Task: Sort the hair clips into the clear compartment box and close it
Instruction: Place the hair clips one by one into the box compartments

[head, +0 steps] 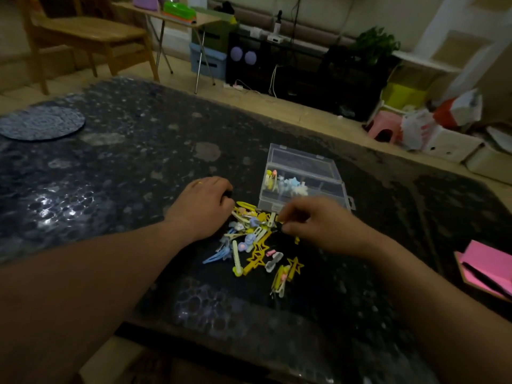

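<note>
Head view, box: the clear box (pixel 341 182) lies open on the table, lid folded back on the far side; a few pale sorted clips (pixel 288 185) sit in its middle row and the other compartments look empty.
Head view, clips: the pile of clips (pixel 255 242) lies loose on the table just in front of the box, between the two hands, mostly yellow with some blue, white and pink.
Right hand: the right hand (pixel 318 223) hovers at the pile's far edge, fingertips drawn together on what looks like a small yellow clip (pixel 278 217).
Left hand: the left hand (pixel 205 202) rests knuckles-up at the pile's left edge with fingers curled under; whether it holds anything cannot be told.
Doing it well: lift one clip clear of the tangle, since star shapes probably snag their neighbours; match it by colour or shape to a compartment; drop it low so it does not bounce out.
Before closing: nothing should stick up above the dividers, or the lid may not latch.
Surface: a dark, glossy, speckled table (pixel 124 162) carrying a round mat (pixel 41 123) at far left and a pink notebook (pixel 487 264) at right.
Room: dim; a wooden chair (pixel 91 34), a folding table (pixel 177 20), a pink stool (pixel 385 128) and a plant (pixel 374 45) stand beyond.
</note>
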Demonstrator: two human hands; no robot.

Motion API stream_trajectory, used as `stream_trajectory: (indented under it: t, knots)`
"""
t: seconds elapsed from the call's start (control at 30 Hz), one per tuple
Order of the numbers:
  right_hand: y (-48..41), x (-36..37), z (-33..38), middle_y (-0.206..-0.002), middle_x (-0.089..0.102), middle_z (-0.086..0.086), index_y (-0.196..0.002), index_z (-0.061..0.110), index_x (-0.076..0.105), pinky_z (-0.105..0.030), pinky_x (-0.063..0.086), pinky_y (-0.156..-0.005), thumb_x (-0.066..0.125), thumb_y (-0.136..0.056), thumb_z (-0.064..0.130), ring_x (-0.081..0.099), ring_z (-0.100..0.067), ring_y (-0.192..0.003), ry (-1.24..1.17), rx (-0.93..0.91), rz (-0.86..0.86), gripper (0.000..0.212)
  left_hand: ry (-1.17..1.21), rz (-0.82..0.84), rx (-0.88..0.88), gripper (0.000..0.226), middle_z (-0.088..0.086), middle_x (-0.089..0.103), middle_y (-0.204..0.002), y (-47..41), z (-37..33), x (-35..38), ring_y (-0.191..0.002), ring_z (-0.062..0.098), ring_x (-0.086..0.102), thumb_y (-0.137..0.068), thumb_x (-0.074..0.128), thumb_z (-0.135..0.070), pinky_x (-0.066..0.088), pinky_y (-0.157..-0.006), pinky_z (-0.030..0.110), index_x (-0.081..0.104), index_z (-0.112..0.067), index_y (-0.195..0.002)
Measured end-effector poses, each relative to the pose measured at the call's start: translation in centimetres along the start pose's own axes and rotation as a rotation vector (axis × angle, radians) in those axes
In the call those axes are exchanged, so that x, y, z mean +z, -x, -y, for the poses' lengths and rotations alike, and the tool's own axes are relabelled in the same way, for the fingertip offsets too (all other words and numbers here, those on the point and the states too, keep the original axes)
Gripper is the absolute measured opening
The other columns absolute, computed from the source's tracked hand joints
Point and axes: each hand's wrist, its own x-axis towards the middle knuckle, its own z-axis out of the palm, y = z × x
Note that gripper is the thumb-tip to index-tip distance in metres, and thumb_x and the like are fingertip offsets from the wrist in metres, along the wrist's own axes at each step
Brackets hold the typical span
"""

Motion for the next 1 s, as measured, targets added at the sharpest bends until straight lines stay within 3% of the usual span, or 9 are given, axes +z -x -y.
stream_trajectory:
  t: [0.1, 0.2, 0.3, 0.47, 0.6, 0.73, 0.83, 0.93, 1.0]
  knots:
    - [1.1, 1.5, 1.1, -0.109, 0.068, 0.019, -0.113, 0.036, 0.071, -0.019, 0.054, -0.087, 0.075, -0.099, 0.029, 0.064, 0.005, -0.100, 0.112, -0.066, 0.164, 0.017, -0.002, 0.009, -0.011, 0.058, -0.003, 0.064, -0.131, 0.1, -0.3, -0.2, -0.121, 0.019, 0.056, -0.085, 0.028, -0.046, 0.042, -0.109, 0.041, 0.062, -0.024, -0.126]
    - [1.3, 2.5, 1.3, -0.108, 0.065, 0.017, -0.112, 0.035, 0.073, -0.026, 0.057, -0.088, 0.077, -0.096, 0.028, 0.064, -0.001, -0.098, 0.173, -0.105, 0.210, 0.017, 0.004, -0.004, -0.021, 0.055, -0.002, 0.064, -0.130, 0.2, -0.4, -0.3, -0.120, 0.019, 0.057, -0.087, 0.031, -0.045, 0.043, -0.107, 0.041, 0.063, -0.023, -0.127]
    - [1.4, 2.6, 0.9, -0.108, 0.059, 0.015, -0.108, 0.034, 0.075, -0.028, 0.057, -0.083, 0.075, -0.097, 0.024, 0.069, -0.005, -0.090, 0.192, -0.111, 0.212, 0.016, 0.010, -0.006, -0.025, 0.052, -0.003, 0.064, -0.130, 0.2, -0.4, -0.2, -0.120, 0.018, 0.057, -0.089, 0.035, -0.043, 0.045, -0.107, 0.041, 0.063, -0.024, -0.128]
    - [1.3, 2.7, 0.4, -0.112, 0.057, 0.011, -0.113, 0.033, 0.071, -0.032, 0.052, -0.085, 0.072, -0.098, 0.032, 0.056, -0.009, -0.101, 0.367, -0.163, 0.115, 0.014, -0.005, -0.033, -0.003, 0.038, -0.002, 0.065, -0.129, -0.1, -0.1, 0.1, -0.118, 0.018, 0.058, -0.095, 0.046, -0.032, 0.045, -0.104, 0.040, 0.063, -0.022, -0.128]
    - [1.7, 2.6, 0.4, -0.109, 0.060, 0.013, -0.110, 0.031, 0.066, -0.032, 0.052, -0.087, 0.065, -0.102, 0.033, 0.056, -0.007, -0.102, 0.326, -0.189, 0.049, 0.008, 0.001, -0.050, 0.016, 0.038, -0.002, 0.064, -0.131, -0.3, 0.3, 0.6, -0.119, 0.017, 0.057, -0.096, 0.047, -0.031, 0.045, -0.105, 0.039, 0.063, -0.022, -0.129]
    - [1.6, 0.1, 0.3, -0.107, 0.064, 0.017, -0.113, 0.033, 0.063, -0.022, 0.053, -0.082, 0.060, -0.107, 0.031, 0.062, 0.001, -0.098, 0.011, -0.030, -0.132, 0.007, 0.001, -0.078, 0.030, 0.037, -0.002, 0.065, -0.130, -0.4, 0.4, 0.8, -0.119, 0.017, 0.057, -0.097, 0.048, -0.030, 0.044, -0.104, 0.038, 0.063, -0.021, -0.130]
    - [-0.5, -2.5, -1.4, -0.106, 0.063, 0.017, -0.117, 0.034, 0.061, -0.015, 0.047, -0.074, 0.063, -0.106, 0.026, 0.062, 0.001, -0.098, -0.072, 0.136, -0.357, 0.014, 0.000, -0.094, 0.031, 0.036, -0.003, 0.065, -0.129, -0.3, 0.5, 0.9, -0.118, 0.016, 0.057, -0.097, 0.048, -0.031, 0.043, -0.104, 0.036, 0.063, -0.021, -0.129]
    - [-3.7, -4.8, -3.0, -0.104, 0.069, 0.002, -0.107, 0.023, 0.068, -0.023, 0.047, -0.064, 0.065, -0.104, 0.021, 0.065, -0.010, -0.087, -0.078, 0.361, -0.487, 0.004, 0.004, -0.103, 0.043, 0.036, -0.004, 0.064, -0.128, -0.4, 0.7, 1.0, -0.117, 0.015, 0.057, -0.098, 0.047, -0.032, 0.042, -0.106, 0.036, 0.063, -0.022, -0.129]
    - [-5.9, -5.6, -4.2, -0.100, 0.073, -0.013, -0.100, 0.010, 0.074, -0.029, 0.051, -0.061, 0.066, -0.104, 0.018, 0.066, -0.017, -0.081, -0.061, 0.479, -0.473, 0.012, 0.008, -0.106, 0.044, 0.036, -0.005, 0.064, -0.128, -0.4, 0.8, 1.1, -0.118, 0.015, 0.056, -0.098, 0.047, -0.032, 0.041, -0.107, 0.035, 0.062, -0.022, -0.129]
